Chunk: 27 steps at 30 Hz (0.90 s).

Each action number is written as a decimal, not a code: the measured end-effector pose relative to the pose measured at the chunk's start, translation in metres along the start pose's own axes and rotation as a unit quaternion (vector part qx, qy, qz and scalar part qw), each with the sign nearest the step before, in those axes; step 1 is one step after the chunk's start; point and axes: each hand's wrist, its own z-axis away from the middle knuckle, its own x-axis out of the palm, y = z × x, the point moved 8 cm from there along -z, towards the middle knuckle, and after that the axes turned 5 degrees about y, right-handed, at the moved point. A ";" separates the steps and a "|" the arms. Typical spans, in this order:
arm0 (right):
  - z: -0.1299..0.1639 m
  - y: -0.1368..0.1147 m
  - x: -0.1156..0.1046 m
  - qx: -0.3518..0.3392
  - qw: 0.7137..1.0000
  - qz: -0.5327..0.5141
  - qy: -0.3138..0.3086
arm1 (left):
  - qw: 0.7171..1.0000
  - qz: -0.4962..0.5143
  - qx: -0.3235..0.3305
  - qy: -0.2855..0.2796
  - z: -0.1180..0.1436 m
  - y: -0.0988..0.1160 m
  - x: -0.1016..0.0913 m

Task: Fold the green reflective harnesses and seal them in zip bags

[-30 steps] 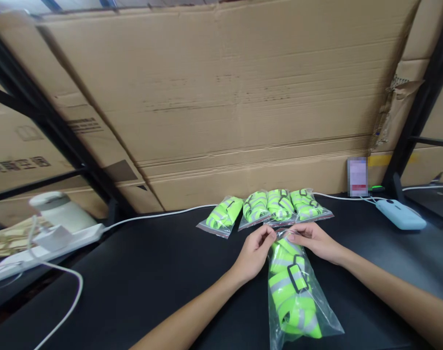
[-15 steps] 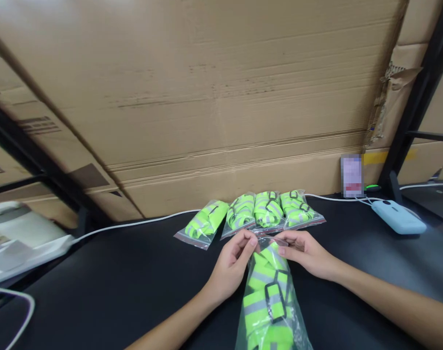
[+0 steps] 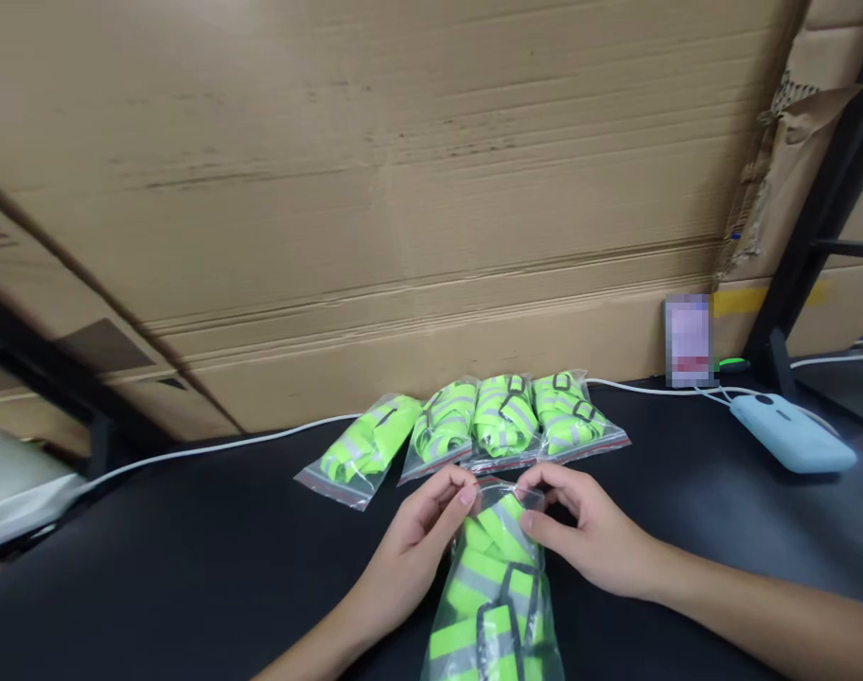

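A clear zip-lock bag (image 3: 499,586) lies in front of me, holding a folded neon-green strap with grey reflective stripes and black buckles. My left hand (image 3: 428,530) pinches the left corner of its top edge between thumb and fingers. On the opposite corner, my right hand (image 3: 584,525) grips the same edge, thumb against the plastic. The bag's lower end runs out of view at the bottom. Just beyond my hands sits a row of similar filled bags: a tilted bag (image 3: 367,445) on the left, then a bag (image 3: 446,421), a bag (image 3: 506,416) and a bag (image 3: 570,416).
A cardboard wall (image 3: 403,218) rises behind the black tabletop (image 3: 190,558). A white cable (image 3: 225,443) runs along its base. At right are a light-blue power bank (image 3: 793,433) and a blurred upright phone-like object (image 3: 689,340). Black metal posts stand on both sides.
The view has shifted slightly, moving the left-hand bags leftward in the picture. Both hands and the held bag appear a little lower and further left. Both hands keep hold of the bag's top edge.
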 end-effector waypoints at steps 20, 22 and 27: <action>-0.001 -0.008 -0.001 0.003 0.999 0.035 -0.013 | 0.997 -0.015 -0.033 0.063 -0.003 -0.011 -0.014; -0.001 -0.007 -0.001 0.006 1.000 0.027 -0.015 | 0.998 -0.018 -0.025 0.064 -0.003 -0.009 -0.015; -0.001 -0.004 -0.002 -0.001 1.000 0.003 -0.010 | 0.996 -0.037 -0.012 0.078 -0.003 -0.005 -0.017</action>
